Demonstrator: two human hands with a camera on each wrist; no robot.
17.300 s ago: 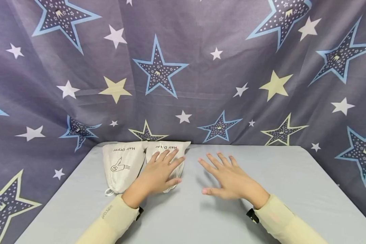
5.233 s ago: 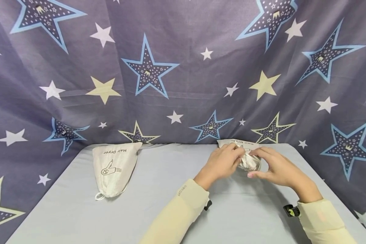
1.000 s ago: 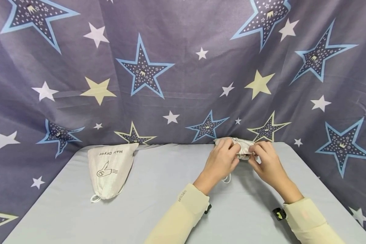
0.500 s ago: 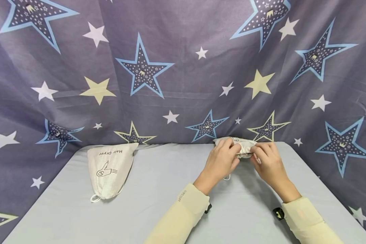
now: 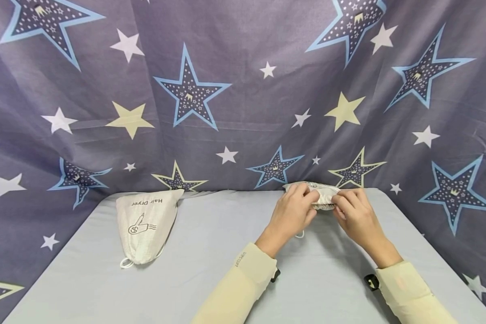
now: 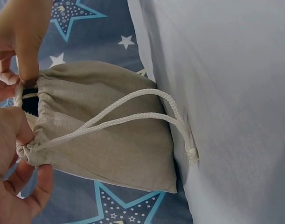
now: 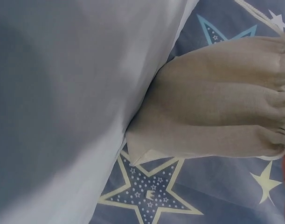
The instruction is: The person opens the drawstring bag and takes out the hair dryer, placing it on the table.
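Near the back right of the table, a drawstring bag (image 5: 326, 194) of pale cloth stands upright, mouth up. My left hand (image 5: 291, 211) pinches one side of its gathered rim; in the left wrist view that left hand (image 6: 16, 163) is beside the white cord (image 6: 128, 105). The opposite side of the rim is pinched by my right hand (image 5: 356, 216), which shows as the right hand (image 6: 21, 42) at the top of the left wrist view. Between them the mouth is partly spread, and something dark (image 6: 30, 102) shows inside. The right wrist view has the cloth bag (image 7: 217, 102) from its side.
A second drawstring bag (image 5: 146, 227), printed "Hair Dryer", lies at the back left of the table (image 5: 146, 297). Behind the table hangs a dark curtain (image 5: 243, 112) with stars.
Earlier both bags lay side by side at left, under open hands. One bag then moved right; its bunched mouth has since been spread and raised. Over the last second the hands barely shift.
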